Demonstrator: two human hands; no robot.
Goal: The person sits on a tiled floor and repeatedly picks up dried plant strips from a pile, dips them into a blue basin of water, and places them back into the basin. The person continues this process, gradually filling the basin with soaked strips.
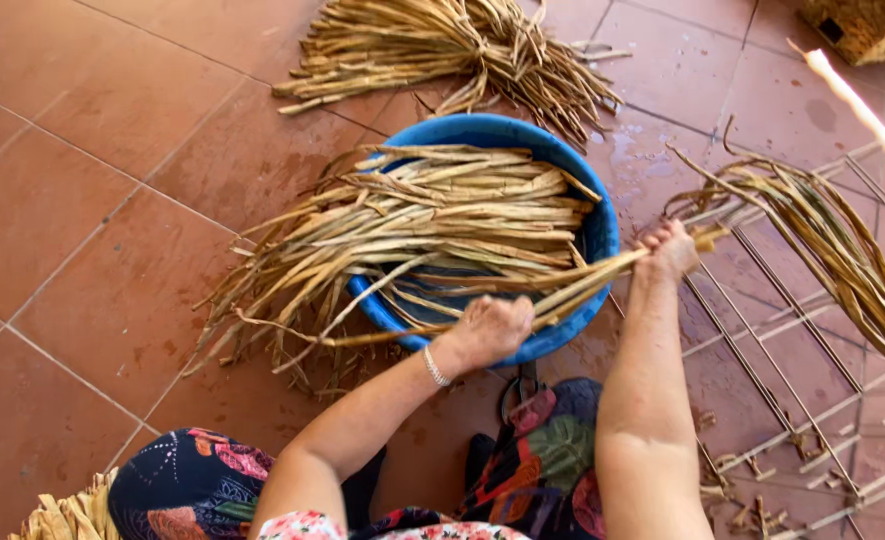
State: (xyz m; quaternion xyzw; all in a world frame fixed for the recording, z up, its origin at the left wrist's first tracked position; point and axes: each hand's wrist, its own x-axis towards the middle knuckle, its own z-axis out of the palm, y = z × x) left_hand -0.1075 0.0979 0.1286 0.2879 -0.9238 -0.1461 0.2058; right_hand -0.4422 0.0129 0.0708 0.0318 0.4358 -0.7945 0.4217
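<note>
A blue plastic basin (595, 228) stands on the tiled floor, with a thick bundle of long dried tan leaves (403, 225) lying across it and spilling over its left rim. My left hand (493, 328) grips a few long leaf strips (591, 282) just over the basin's near rim. My right hand (669, 250) holds the other end of the same strips at the basin's right side. A silver bracelet (436, 367) is on my left wrist.
Another bundle of dried leaves (443, 45) lies beyond the basin. A metal wire rack (793, 330) on the right carries more leaves (843, 250). Scissors (523, 388) lie by my patterned skirt (538, 460). A woven basket (863, 25) sits top right. The terracotta tiles look wet.
</note>
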